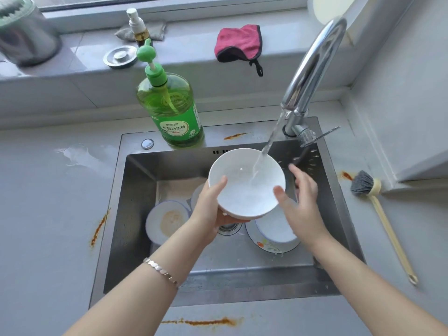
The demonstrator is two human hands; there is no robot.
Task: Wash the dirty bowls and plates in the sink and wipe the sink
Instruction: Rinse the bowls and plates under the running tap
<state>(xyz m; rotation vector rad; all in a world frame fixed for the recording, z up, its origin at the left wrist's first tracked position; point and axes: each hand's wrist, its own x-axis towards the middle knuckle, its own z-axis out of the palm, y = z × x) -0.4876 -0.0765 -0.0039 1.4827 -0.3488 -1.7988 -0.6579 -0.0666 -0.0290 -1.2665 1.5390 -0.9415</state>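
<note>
My left hand (210, 209) grips a white bowl (244, 183) by its left rim, thumb inside, holding it tilted over the steel sink (135, 214). Water from the chrome faucet (312, 69) pours into the bowl. At the bowl's right rim my right hand (299, 202) has straight fingers, with the thumb touching the rim. In the basin lie a stained plate (167, 220) at left, another white dish (196, 196) behind my left hand, and a white bowl (276, 226) on a flower-patterned plate (266, 246) at right.
A green dish soap bottle (174, 110) stands on the sink's back ledge. A pink cloth (238, 43), a sink stopper (120, 56) and a spray bottle (137, 26) sit on the windowsill. A dish brush (371, 190) lies on the right counter. Orange stains (201, 322) mark the grey counter.
</note>
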